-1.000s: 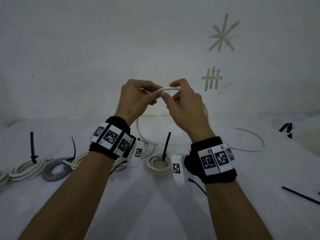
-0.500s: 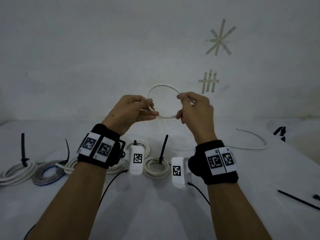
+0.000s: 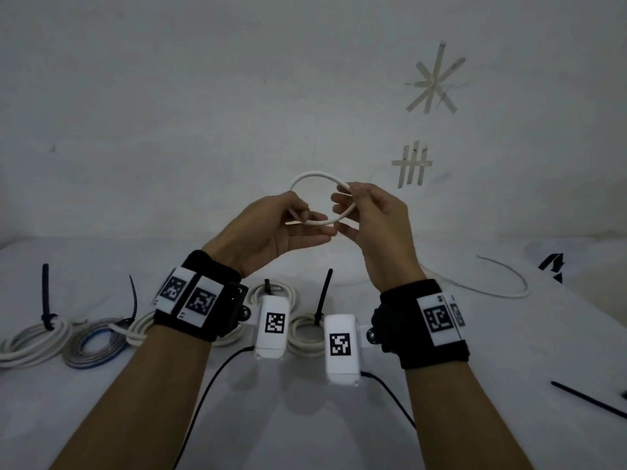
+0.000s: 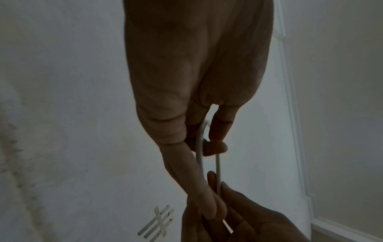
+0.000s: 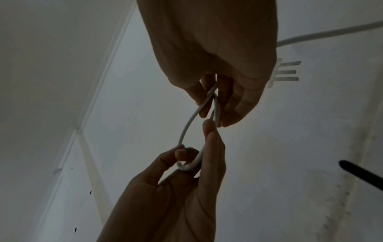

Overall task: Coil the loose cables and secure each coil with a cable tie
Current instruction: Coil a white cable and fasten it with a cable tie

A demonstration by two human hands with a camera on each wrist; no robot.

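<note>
2 hands raised, left hand (image 3: 271,228), right hand (image 3: 369,222), pinching white cable (image 3: 315,176) loop

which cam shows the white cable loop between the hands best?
Head view: the whole white cable loop shows as a ring against the wall, held between the left hand and the right hand. Both wrist views catch it nearly edge-on as a narrow sliver, partly hidden by fingers, so its roundness is lost.

- Cable (image 3: 317,176) — white, as is the table (image 3: 305,418) under it.
- Coils left of the cable: white (image 3: 32,340), one grey with blue (image 3: 93,346).
- Ties (image 3: 45,293) — black.
- Wristbands (image 3: 431,320): black, with black-and-white square-patterned tags.
</note>
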